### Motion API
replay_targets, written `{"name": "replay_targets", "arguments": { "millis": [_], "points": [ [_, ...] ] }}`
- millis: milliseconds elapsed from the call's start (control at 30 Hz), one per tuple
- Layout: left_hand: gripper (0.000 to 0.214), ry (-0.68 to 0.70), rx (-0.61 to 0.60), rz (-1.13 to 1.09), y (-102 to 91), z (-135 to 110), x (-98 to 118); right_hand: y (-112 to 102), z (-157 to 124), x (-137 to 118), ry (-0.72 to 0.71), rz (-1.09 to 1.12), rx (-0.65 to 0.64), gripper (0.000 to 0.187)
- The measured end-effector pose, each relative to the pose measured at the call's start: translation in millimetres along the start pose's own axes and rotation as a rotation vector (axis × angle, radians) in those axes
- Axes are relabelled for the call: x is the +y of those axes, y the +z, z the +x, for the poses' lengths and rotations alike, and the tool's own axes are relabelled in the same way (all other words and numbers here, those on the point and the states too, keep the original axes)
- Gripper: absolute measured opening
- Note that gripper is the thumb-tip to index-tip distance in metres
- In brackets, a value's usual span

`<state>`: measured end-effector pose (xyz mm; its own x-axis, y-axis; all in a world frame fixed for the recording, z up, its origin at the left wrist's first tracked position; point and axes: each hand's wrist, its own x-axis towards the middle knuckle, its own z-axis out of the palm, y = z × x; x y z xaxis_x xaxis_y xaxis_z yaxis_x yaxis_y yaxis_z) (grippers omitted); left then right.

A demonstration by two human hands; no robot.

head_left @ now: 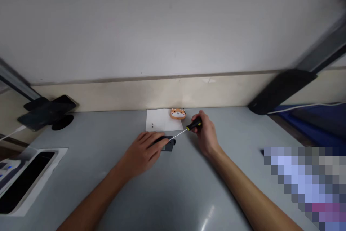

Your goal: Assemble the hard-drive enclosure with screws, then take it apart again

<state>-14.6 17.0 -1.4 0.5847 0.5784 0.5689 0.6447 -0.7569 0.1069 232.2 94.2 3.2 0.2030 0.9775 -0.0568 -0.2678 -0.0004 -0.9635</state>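
My right hand [207, 133] is closed around the black and yellow handle of a screwdriver [194, 124]. Its thin shaft slants down to the left, and the tip meets a small dark grey box-like device [170, 145] on the table. My left hand [147, 150] lies over the device's left part and grips it, hiding much of it. Just behind is a sheet of white paper [159, 117] with a few tiny dark pieces [152, 125], perhaps screws. An orange and white animal-face item [177, 114] rests on the paper's right side.
The grey table [173, 195] ends at a pale wall. On the left, a phone [48, 112] leans on a stand, and a black-screened phone [28, 180] lies on white paper. A dark stand base [282, 90] is at the back right. A pixelated patch covers the lower right.
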Motion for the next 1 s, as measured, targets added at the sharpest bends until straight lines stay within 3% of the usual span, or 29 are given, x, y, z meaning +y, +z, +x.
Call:
{"name": "replay_targets", "arguments": {
  "millis": [467,1000],
  "points": [
    [0.04,-0.041,0.014,-0.034,-1.9,4.7,2.2,-1.9,0.9,-3.6,0.001,0.042,-0.067,0.036],
    [0.043,-0.029,-0.001,0.053,3.4,1.8,7.7,0.3,-1.9,-9.1,-0.008,-0.024,-0.035,0.034]
  ]
}}
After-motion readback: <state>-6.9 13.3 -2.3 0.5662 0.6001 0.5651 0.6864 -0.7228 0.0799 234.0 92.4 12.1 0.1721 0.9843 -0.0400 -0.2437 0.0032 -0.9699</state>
